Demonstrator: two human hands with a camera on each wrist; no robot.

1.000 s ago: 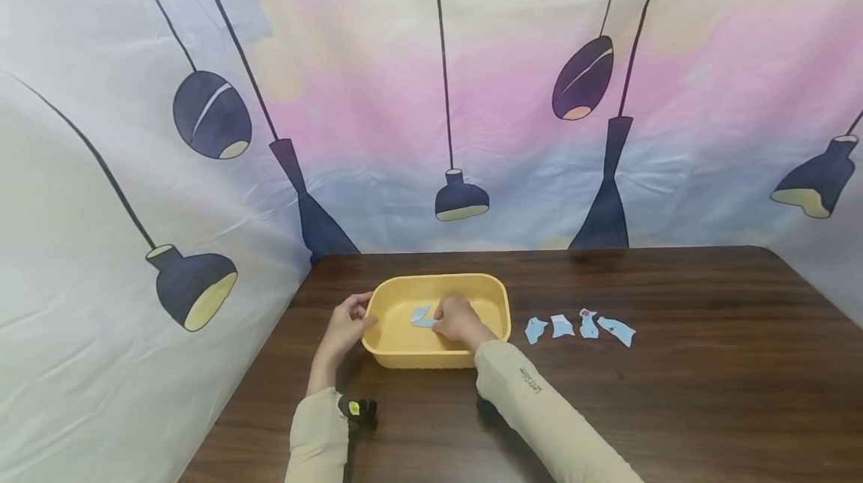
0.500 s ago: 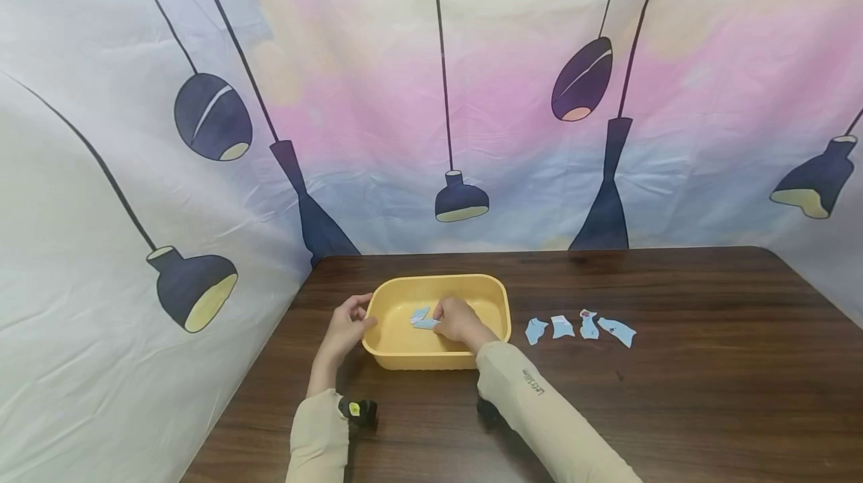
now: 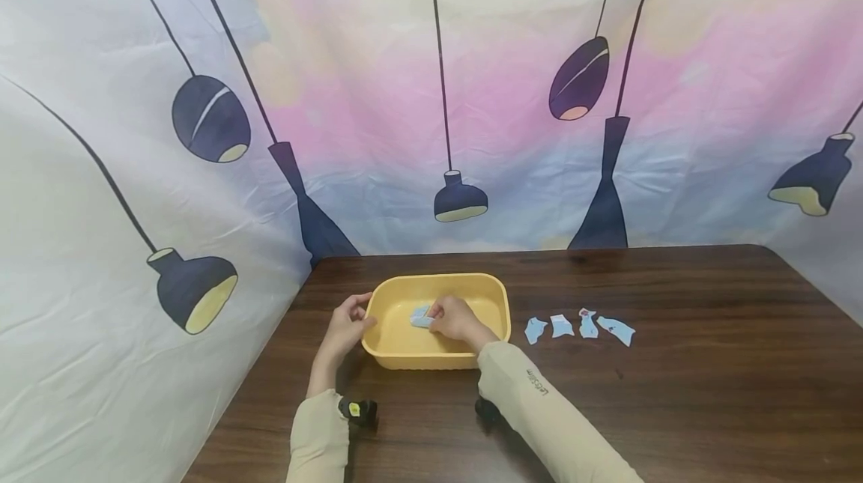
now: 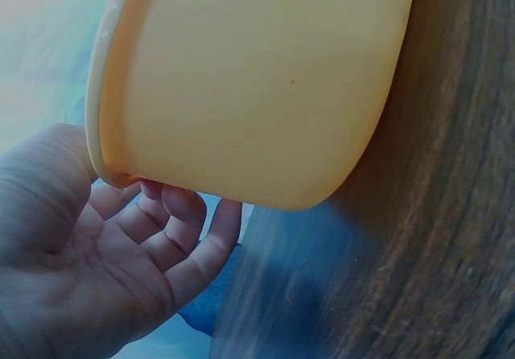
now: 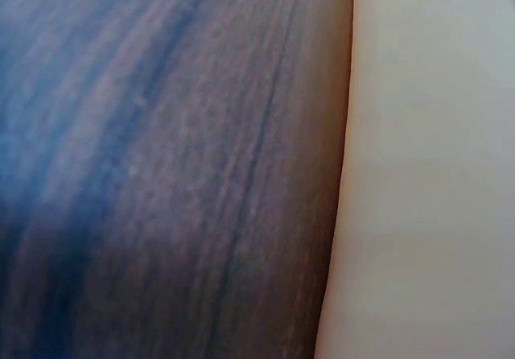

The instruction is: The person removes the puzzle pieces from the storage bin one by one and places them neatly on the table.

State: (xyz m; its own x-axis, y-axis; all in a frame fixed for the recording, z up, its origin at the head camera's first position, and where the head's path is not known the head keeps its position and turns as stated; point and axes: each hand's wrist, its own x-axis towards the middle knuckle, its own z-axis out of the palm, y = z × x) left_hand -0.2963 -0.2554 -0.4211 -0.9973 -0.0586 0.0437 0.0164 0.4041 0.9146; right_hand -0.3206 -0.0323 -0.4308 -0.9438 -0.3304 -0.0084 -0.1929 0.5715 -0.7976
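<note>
A yellow plastic basin [image 3: 411, 361] sits on the dark wooden table. At its left end, my left hand [image 3: 344, 327] holds the rim; in the left wrist view the thumb goes over the rim and the curled fingers [image 4: 214, 250] rest against the outer wall. Inside the basin, my right hand [image 3: 457, 318] pinches the right end of a light-blue paper scrap [image 3: 421, 322]. Just behind that scrap lies another blue scrap [image 3: 419, 311], their edges close together. The right wrist view has only the basin's wall [image 5: 426, 174] and the table, with the right hand out of sight.
Right of the basin, several torn light-blue paper scraps lie in a row: a small one [image 3: 536, 330] nearest, a long one [image 3: 616, 330] farthest. A cloth backdrop [image 3: 377, 131] with printed lamps hangs behind the table [image 3: 701, 363].
My right hand has shifted slightly left with the paper scrap, closer against the scrap behind it. The left hand and the basin have stayed in place.
</note>
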